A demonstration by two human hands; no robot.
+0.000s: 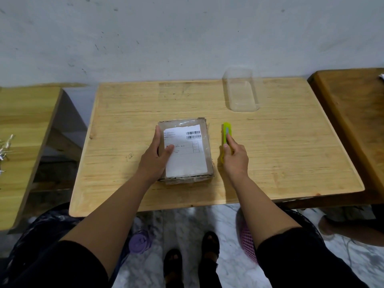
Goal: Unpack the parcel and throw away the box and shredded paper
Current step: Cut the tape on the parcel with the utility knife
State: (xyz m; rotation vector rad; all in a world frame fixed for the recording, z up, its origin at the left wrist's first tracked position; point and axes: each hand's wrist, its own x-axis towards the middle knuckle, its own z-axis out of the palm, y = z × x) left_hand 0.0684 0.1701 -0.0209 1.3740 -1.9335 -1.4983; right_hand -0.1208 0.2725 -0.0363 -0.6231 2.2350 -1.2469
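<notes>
A small cardboard parcel [193,154], taped over and bearing a white shipping label, lies in the middle of the light wooden table [291,154]. My left hand [154,156] grips its left side, thumb on the label. To the right of the parcel lies a yellow-green utility knife [225,132]. My right hand [235,156] is closed around the knife's near end, index finger stretched along its top. The knife still rests on the table, a little apart from the box.
A clear plastic container [242,90] stands at the table's back right. Other wooden tables flank it left [25,125] and right [353,113]; shredded paper [5,148] lies on the left one. Black bin bags [37,235] and a pink basket [248,240] sit on the floor near my feet.
</notes>
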